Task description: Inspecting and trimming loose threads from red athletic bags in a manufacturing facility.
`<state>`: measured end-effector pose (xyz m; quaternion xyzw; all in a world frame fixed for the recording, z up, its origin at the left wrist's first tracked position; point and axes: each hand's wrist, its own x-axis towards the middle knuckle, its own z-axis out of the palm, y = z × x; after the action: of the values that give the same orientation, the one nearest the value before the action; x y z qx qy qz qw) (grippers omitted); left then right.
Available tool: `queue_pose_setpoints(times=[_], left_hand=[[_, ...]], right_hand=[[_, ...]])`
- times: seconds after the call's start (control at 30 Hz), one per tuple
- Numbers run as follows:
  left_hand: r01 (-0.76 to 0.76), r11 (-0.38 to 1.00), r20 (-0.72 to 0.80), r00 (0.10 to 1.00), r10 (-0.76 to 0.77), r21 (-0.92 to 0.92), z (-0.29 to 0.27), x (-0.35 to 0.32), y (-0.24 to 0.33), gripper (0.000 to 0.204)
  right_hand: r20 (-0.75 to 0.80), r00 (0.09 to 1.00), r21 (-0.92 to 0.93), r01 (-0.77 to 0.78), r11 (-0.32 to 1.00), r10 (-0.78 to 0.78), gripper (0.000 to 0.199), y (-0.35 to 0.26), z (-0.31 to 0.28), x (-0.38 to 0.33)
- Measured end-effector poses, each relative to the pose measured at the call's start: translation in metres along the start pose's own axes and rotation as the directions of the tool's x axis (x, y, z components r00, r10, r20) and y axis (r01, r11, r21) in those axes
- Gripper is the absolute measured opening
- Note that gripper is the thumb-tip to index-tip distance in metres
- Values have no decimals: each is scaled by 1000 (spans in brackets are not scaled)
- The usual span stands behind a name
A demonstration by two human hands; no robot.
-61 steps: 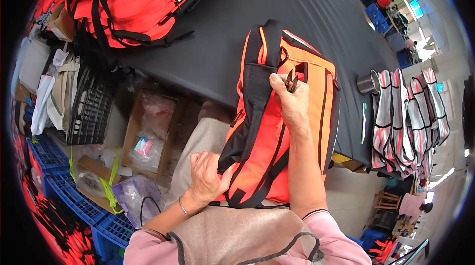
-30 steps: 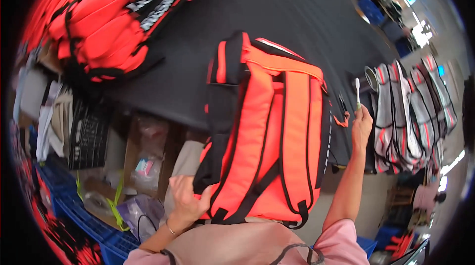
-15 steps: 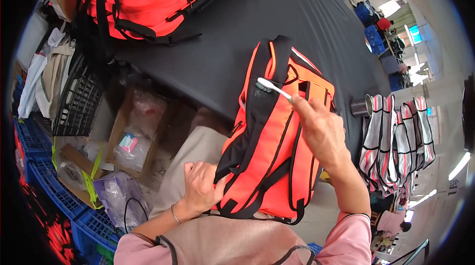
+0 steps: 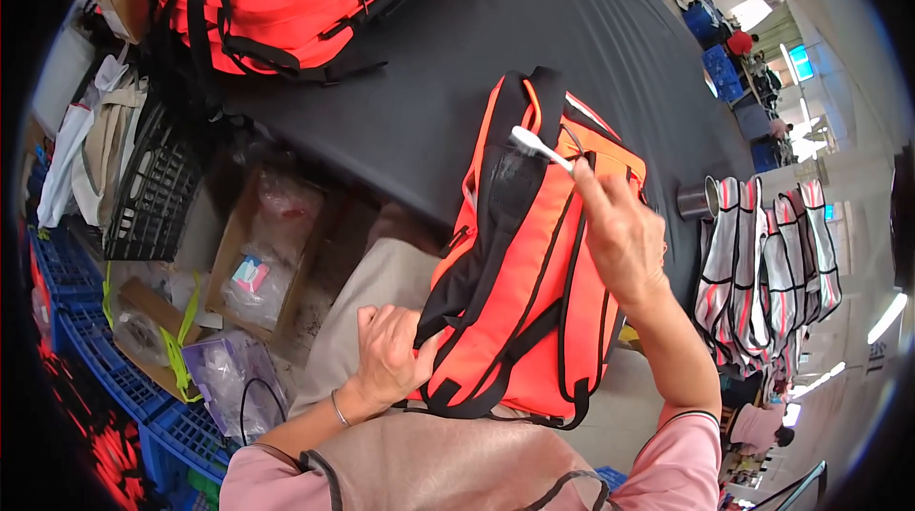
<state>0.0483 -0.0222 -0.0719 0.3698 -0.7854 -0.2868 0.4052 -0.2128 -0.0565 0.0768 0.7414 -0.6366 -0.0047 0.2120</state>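
An orange-red and black backpack (image 4: 534, 320) lies with its straps up, partly on the black-covered table and partly over my lap. My right hand (image 4: 621, 239) is closed round the handle of a white toothbrush (image 4: 541, 147). The brush head is at the upper part of the bag, by a black panel that bears a dark, wet-looking patch. At the bag's lower left edge my left hand (image 4: 391, 354) grips the black side fabric, its fingers curled and the thumb over the edge.
A stack of orange-red bags (image 4: 257, 6) stands on the black-covered table (image 4: 410, 120) at the far left. Below are a cardboard box (image 4: 253, 254) of plastic bags, a black crate (image 4: 152, 196) and blue crates (image 4: 105, 358). Grey-white striped bags (image 4: 762, 273) hang at right beside a metal cup (image 4: 698, 200).
My right hand has moved the toothbrush slightly right and up. The black panel's dark patch shows more fully. My left hand stays on the bag's edge.
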Motion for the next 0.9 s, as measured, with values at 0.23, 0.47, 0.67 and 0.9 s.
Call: queue_pose_setpoints(times=[0.23, 0.47, 0.67, 0.9], left_hand=[[17, 1000, 4, 1000, -17, -2, 1, -1, -3, 19], [5, 1000, 13, 1000, -5, -10, 3, -1, -4, 25], [-1, 1000, 8, 1000, 1, -11, 0, 2, -1, 25], [-6, 1000, 18, 1000, 6, 10, 1, 2, -1, 25]], right_hand=[[24, 999, 87, -48, 995, 46, 44, -10, -10, 2], [142, 987, 146, 58, 988, -79, 50, -35, -18, -20], [100, 995, 13, 14, 1000, -15, 46, -22, -8, -1], [-7, 1000, 42, -29, 999, 29, 45, -12, -2, 8]])
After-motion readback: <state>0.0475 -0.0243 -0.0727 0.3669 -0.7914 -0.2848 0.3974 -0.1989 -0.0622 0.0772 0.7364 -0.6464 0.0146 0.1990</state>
